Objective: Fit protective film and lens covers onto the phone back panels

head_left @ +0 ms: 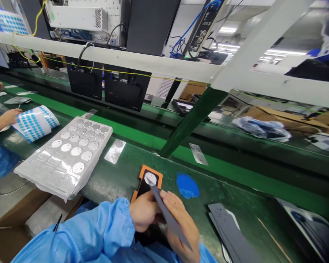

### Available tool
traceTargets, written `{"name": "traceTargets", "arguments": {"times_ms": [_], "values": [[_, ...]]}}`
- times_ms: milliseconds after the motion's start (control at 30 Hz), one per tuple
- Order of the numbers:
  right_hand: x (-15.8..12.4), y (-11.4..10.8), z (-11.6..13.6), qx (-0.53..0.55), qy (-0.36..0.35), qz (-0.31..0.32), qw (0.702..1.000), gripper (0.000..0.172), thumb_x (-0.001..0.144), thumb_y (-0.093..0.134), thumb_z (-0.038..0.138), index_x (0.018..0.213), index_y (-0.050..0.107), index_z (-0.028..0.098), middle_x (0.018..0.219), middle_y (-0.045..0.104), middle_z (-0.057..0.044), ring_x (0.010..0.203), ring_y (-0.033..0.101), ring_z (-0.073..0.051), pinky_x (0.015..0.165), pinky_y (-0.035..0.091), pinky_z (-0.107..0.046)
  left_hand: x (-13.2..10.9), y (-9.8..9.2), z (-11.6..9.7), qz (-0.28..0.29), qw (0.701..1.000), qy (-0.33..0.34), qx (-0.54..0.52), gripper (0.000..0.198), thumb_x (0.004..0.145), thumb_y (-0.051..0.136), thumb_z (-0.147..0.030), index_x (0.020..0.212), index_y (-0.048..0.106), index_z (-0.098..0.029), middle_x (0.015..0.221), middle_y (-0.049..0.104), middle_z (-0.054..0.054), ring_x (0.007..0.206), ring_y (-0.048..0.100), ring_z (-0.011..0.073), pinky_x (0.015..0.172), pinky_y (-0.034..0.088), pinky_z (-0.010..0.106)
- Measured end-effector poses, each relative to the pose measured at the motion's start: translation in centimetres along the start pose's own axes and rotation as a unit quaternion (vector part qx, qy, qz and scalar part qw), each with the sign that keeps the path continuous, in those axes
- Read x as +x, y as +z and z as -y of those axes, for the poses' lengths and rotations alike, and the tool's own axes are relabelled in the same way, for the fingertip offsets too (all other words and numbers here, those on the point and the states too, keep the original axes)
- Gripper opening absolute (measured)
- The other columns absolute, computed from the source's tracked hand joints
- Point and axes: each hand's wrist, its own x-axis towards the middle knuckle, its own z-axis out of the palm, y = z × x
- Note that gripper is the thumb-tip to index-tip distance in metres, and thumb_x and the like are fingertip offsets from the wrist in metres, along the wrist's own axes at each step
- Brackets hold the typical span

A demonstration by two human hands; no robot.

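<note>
Strip [171, 221]: grey and thin, slanting on edge between the two hands, its far end right by the disc on the holder; whether they touch I cannot tell.
Right hand [183, 226]: fingers pressed together along the strip's side, gripping it, thumb hidden.
Left hand [144, 212]: curled beside the strip, fingertips out of my sight, so I cannot tell what they pinch.
Holder [143, 189]: black with orange edges, just beyond the hands, bearing a round silver disc [150, 178].
Bench [115, 182]: green, with a blue lump [188, 185] right of the holder and piled grey strips [230, 226] farther right.
Tray [50, 179]: left of the holder, silver discs in its far rows.
Neighbour's hand [8, 118]: far left, at a sheet of blue dots [33, 122].
</note>
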Motion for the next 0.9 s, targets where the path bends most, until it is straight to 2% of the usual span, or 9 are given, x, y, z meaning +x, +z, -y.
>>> {"name": "traceTargets", "arguments": {"times_ms": [67,100,167,200,300,400,567,900], "values": [[1.3,-0.3,-2.0,-0.017,-0.015,0.013,1.0,0.048,0.093,0.048,0.021,0.14,0.049,0.025,0.137,0.059,-0.012,0.128,0.055,-0.029,0.103,0.048,-0.058,0.1,-2.2,-0.3,-0.05,0.992,0.065,0.091,0.03,0.077,0.067,-0.022,0.107,0.063,-0.021,0.099,0.067,0.007,0.093,0.062,0.0225,0.086,0.05,0.037],[1.8,-0.2,-3.0,-0.036,-0.016,0.019,0.999,0.046,0.092,0.051,0.021,0.138,0.052,0.024,0.136,0.06,-0.012,0.127,0.056,-0.028,0.103,0.049,-0.056,0.2,-3.5,-0.5,-0.094,0.977,0.107,0.156,0.029,0.079,0.065,-0.02,0.108,0.063,-0.021,0.104,0.066,0.007,0.098,0.061,0.0219,0.091,0.048,0.036],[2.6,0.5,-5.1,-0.071,-0.015,0.028,0.997,0.039,0.092,0.053,0.021,0.131,0.059,0.023,0.132,0.063,-0.012,0.125,0.057,-0.026,0.102,0.051,-0.054,0.3,-6.2,-0.4,-0.181,0.926,0.17,0.284,0.027,0.08,0.06,-0.017,0.107,0.063,-0.021,0.108,0.063,0.007,0.103,0.058,0.0213,0.098,0.044,0.037],[2.8,1.0,-6.1,-0.084,-0.016,0.03,0.996,0.036,0.092,0.052,0.02,0.127,0.061,0.022,0.129,0.065,-0.011,0.124,0.058,-0.025,0.102,0.052,-0.053,0.4,-7.4,-0.2,-0.208,0.905,0.181,0.325,0.026,0.08,0.059,-0.015,0.105,0.063,-0.021,0.108,0.062,0.006,0.103,0.057,0.0214,0.098,0.044,0.037],[2.5,2.8,-8.2,-0.102,-0.029,0.042,0.993,0.032,0.094,0.049,0.017,0.122,0.064,0.02,0.125,0.067,-0.011,0.122,0.06,-0.023,0.102,0.053,-0.049,0.6,-9.5,1.0,-0.208,0.881,0.183,0.383,0.024,0.078,0.058,-0.012,0.1,0.064,-0.02,0.103,0.062,0.006,0.099,0.057,0.0216,0.095,0.044,0.037],[1.5,3.8,-9.0,-0.113,-0.039,0.057,0.991,0.034,0.094,0.048,0.015,0.123,0.064,0.018,0.126,0.067,-0.011,0.123,0.06,-0.022,0.102,0.053,-0.048,0.8,-9.9,2.1,-0.19,0.877,0.184,0.4,0.023,0.078,0.058,-0.012,0.098,0.063,-0.021,0.1,0.063,0.005,0.098,0.058,0.0215,0.093,0.044,0.036],[0.4,4.3,-8.7,-0.123,-0.043,0.061,0.99,0.039,0.092,0.047,0.012,0.125,0.064,0.021,0.126,0.067,-0.009,0.122,0.06,-0.021,0.106,0.051,-0.046,1.4,-10.1,2.7,-0.191,0.863,0.19,0.426,0.021,0.081,0.054,-0.012,0.099,0.06,-0.022,0.101,0.063,0.004,0.096,0.058,0.0203,0.091,0.046,0.036],[0.6,4.3,-8.3,-0.112,-0.033,0.089,0.989,0.042,0.089,0.047,0.01,0.123,0.066,0.024,0.125,0.068,-0.008,0.122,0.06,-0.022,0.104,0.052,-0.047,1.6,-10.4,3.2,-0.19,0.849,0.199,0.451,0.018,0.084,0.053,-0.014,0.099,0.059,-0.022,0.1,0.063,0.004,0.095,0.059,0.0196,0.087,0.049,0.035]]}}
